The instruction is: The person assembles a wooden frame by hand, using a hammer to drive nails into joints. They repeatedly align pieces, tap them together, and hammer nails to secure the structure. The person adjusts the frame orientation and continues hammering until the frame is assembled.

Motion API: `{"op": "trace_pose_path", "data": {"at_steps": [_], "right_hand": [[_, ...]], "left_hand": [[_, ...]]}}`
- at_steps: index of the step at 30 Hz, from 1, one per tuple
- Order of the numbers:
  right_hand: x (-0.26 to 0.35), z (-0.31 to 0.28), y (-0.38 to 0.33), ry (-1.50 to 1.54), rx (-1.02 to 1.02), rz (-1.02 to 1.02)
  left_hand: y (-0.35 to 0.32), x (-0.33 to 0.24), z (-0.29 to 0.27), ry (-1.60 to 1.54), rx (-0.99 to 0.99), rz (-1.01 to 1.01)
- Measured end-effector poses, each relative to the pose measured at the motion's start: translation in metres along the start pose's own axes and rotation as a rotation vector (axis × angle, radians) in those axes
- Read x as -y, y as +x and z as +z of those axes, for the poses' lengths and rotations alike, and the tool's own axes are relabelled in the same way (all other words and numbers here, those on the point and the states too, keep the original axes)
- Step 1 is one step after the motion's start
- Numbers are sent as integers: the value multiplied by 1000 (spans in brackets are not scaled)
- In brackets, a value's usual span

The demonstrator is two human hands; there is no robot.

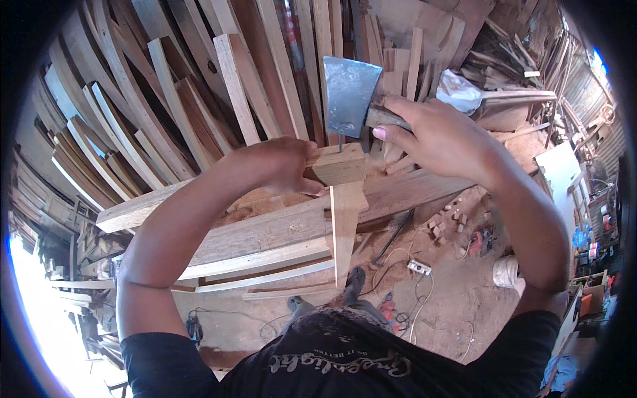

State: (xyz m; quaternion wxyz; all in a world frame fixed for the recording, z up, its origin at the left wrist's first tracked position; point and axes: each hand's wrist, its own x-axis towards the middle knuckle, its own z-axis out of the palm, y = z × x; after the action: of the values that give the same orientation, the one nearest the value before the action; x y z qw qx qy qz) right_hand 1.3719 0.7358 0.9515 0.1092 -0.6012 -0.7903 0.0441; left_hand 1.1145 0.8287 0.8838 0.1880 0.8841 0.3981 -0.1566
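Observation:
My right hand (444, 136) is closed around the short wooden handle of a hatchet (352, 93), whose broad flat metal head is raised over the work. Directly below that head, a thin nail (340, 144) stands upright in the end of a wooden piece (338, 166). Whether the metal touches the nail I cannot tell. My left hand (282, 162) grips this same piece just left of the nail, fingers wrapped over it. Beneath it a tapered board (345, 232) extends toward me, its top against the piece.
A long thick beam (265, 232) lies across in front of me. Many boards (179, 99) lean at the back left. A white plastic bag (459, 91) sits on scrap wood at the far right. On the dusty floor are a power strip (419, 267), cables and small wood offcuts (441, 225).

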Motion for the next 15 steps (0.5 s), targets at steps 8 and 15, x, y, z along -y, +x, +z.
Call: {"op": "trace_pose_path", "data": {"at_steps": [8,15], "right_hand": [[-101,-171,3,481,-621,6],[-25,-27,28,-181,-227,65]], "left_hand": [[-12,3,3,51,-11,23],[-19,7,2,-4,-13,-19]]}}
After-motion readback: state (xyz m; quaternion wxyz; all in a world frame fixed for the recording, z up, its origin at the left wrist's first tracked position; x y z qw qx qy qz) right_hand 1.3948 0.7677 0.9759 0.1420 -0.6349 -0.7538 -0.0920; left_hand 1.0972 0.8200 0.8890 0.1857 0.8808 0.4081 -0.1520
